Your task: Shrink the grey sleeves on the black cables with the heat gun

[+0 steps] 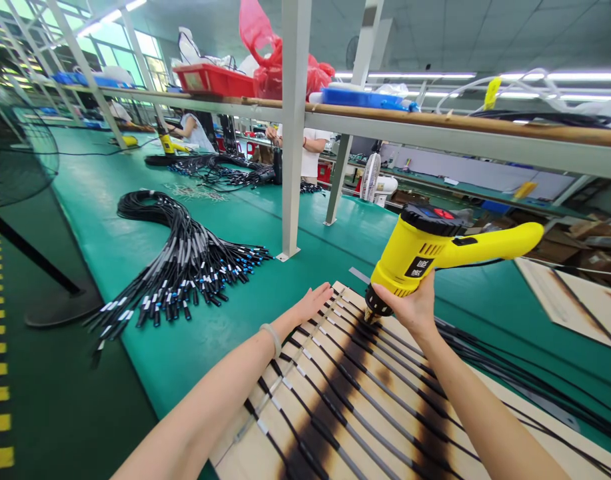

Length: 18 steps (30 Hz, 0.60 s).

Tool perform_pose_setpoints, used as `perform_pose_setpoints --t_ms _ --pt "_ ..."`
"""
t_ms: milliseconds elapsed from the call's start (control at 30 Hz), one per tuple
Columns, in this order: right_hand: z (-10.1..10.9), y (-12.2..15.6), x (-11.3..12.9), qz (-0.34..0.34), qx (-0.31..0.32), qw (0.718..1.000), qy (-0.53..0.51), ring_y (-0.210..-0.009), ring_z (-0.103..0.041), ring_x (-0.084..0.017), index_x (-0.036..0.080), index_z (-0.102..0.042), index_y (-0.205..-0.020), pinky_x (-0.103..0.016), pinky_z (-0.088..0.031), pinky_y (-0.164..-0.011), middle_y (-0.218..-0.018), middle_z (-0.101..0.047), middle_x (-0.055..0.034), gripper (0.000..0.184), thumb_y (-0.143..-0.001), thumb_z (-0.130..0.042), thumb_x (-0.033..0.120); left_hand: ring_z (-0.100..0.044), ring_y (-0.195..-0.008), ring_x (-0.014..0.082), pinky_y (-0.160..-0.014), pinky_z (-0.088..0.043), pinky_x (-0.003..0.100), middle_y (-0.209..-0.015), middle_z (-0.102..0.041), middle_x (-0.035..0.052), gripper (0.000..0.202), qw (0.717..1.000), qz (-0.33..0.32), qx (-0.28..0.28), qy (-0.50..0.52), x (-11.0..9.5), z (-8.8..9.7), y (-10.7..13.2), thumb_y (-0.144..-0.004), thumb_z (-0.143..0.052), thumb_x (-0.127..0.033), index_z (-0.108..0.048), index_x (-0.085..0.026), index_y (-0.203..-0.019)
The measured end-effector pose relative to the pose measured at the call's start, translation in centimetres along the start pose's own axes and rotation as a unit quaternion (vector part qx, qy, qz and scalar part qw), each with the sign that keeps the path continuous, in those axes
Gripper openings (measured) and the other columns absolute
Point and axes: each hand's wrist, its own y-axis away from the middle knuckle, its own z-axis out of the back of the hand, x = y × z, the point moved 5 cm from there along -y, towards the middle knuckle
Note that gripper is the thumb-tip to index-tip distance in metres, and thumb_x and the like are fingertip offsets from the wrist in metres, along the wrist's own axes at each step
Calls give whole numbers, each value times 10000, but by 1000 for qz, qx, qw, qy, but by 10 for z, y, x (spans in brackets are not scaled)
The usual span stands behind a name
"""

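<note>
A yellow heat gun (405, 257) is gripped in my right hand (414, 303), nozzle pointing down close to the cables near the far end of a wooden board. My thumb and fingers wrap around its body, and its handle sticks out to the right. Several black and grey cables (331, 403) with white labels lie side by side across the board (245, 461), which carries dark scorched bands. My left hand (312, 302) lies flat with fingers stretched out over the cable ends at the board's far left edge. A pale band circles the left wrist.
A big bundle of black cables (180, 247) lies on the green table (210, 360) to the left. A white post (294, 147) rises ahead, below a shelf with a red tray (215, 81). More cables run right of the board. People work farther back; a fan stand is left.
</note>
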Motion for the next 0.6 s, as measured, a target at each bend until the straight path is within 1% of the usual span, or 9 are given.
perform_pose_setpoints --t_ms 200,400,500,600 --pt "-1 0 -2 -17 2 1000 3 -854 -636 -214 230 -390 -1027 -423 -530 -779 -975 -592 -19 721 -471 -845 285 -165 -1410 270 -1148 84 390 -1516 -236 60 769 1000 7 -1 2 -2 1 1 -874 -171 -667 -288 -163 -1442" --pt "0 -3 2 -3 -12 1000 17 -876 -620 -219 219 -391 -1035 -422 -527 -790 -983 -585 -39 728 -472 -843 310 -136 -1421 216 -1158 80 378 -1529 -200 23 770 1000 19 18 -16 1 1 0 -857 -136 -692 -259 -218 -1451" --pt "1 -2 4 3 -14 1000 26 -873 -616 -216 222 -402 -1041 -431 -524 -792 -984 -581 -33 728 -470 -848 304 -132 -1421 221 -1159 77 380 -1527 -203 36 760 999 18 14 -22 -1 1 1 -869 -135 -672 -275 -196 -1445" --pt "3 3 5 1 2 1000 0 -869 -626 -215 232 -413 -1052 -422 -525 -793 -995 -583 -29 710 -489 -843 281 -145 -1419 229 -1160 67 406 -1523 -212 51 731 1000 15 9 -24 -4 1 3 -888 -136 -631 -299 -171 -1433"
